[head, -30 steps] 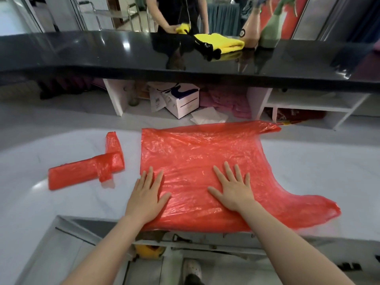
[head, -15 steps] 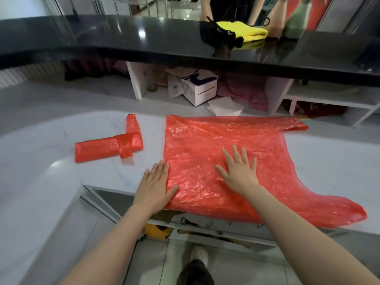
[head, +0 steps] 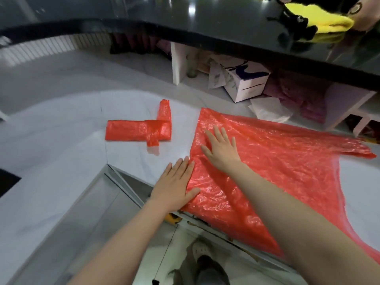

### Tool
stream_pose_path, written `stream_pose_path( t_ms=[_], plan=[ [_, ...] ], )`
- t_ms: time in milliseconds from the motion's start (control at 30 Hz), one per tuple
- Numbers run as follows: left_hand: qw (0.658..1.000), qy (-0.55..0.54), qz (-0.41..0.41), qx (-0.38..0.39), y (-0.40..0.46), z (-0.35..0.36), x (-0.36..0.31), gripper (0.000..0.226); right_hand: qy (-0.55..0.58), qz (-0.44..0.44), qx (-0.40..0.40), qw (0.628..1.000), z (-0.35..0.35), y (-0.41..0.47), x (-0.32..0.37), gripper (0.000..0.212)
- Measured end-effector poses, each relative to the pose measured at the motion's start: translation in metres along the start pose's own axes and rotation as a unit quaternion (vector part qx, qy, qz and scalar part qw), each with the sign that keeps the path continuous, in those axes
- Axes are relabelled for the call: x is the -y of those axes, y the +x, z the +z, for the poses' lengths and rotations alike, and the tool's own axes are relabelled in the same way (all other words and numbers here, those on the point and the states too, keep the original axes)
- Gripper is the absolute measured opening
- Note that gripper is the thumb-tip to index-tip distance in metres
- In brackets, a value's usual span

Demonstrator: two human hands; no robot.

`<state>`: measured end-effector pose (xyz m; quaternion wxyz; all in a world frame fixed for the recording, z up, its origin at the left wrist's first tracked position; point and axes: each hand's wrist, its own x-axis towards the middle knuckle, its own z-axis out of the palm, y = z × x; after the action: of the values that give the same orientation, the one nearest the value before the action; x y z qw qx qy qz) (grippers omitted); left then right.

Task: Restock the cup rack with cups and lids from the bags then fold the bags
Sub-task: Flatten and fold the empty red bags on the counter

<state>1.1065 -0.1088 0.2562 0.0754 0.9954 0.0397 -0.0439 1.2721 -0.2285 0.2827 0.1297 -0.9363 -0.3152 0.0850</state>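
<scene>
A large red plastic bag [head: 287, 161] lies spread flat on the white counter [head: 61, 130], its handles trailing off to the right. My right hand [head: 221, 150] presses flat on the bag near its left edge, fingers straight and spread. My left hand [head: 174, 187] rests flat at the bag's near left corner, thumb on the plastic and fingers on the counter beside it. A second red bag [head: 137, 130], folded into a narrow strip with a short arm sticking up, lies to the left, apart from both hands. No cups, lids or cup rack are in view.
A black raised countertop [head: 205, 21] runs across the back with a yellow cloth [head: 320, 19] on it. Under it are white shelves holding a white box [head: 246, 81] and papers. The white counter's near edge drops to the floor, where a shoe [head: 201, 251] shows.
My right hand has slid left across the bag toward its left edge. My left hand has shifted to the bag's left corner. The view has swung left and tilted.
</scene>
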Motion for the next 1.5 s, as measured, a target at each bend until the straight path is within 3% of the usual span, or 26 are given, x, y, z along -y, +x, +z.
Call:
stream_pose_path(
  t_ms=[200, 367, 567, 800, 967, 1200, 1500],
  plan=[
    [1.0, -0.001, -0.014, -0.007, 0.0, 0.003, -0.001, 0.084, -0.029, -0.062, 0.025, 0.997, 0.004, 0.044, -0.006, 0.064],
    [0.999, -0.002, -0.033, -0.002, 0.0, 0.003, -0.002, 0.082, -0.079, -0.051, 0.033, 0.995, 0.012, 0.053, -0.03, 0.07],
    [0.999, -0.012, -0.041, 0.015, -0.003, -0.002, -0.007, 0.069, -0.078, -0.017, 0.033, 0.996, 0.011, 0.064, -0.029, 0.078],
    [0.996, -0.035, -0.062, 0.052, 0.003, -0.014, -0.017, 0.068, -0.055, -0.003, 0.063, 0.997, 0.002, 0.068, -0.024, 0.082],
    [0.997, -0.03, -0.06, 0.025, 0.007, -0.019, -0.027, 0.061, -0.068, -0.062, -0.01, 0.996, 0.0, 0.061, -0.016, 0.077],
    [0.999, 0.022, -0.007, 0.036, 0.003, -0.01, -0.027, 0.061, -0.061, -0.047, 0.019, 0.997, 0.015, 0.058, -0.02, 0.075],
    [0.996, 0.05, -0.049, 0.063, 0.004, -0.014, -0.016, 0.068, -0.07, -0.042, 0.012, 0.997, 0.014, 0.07, -0.02, 0.079]
  ],
)
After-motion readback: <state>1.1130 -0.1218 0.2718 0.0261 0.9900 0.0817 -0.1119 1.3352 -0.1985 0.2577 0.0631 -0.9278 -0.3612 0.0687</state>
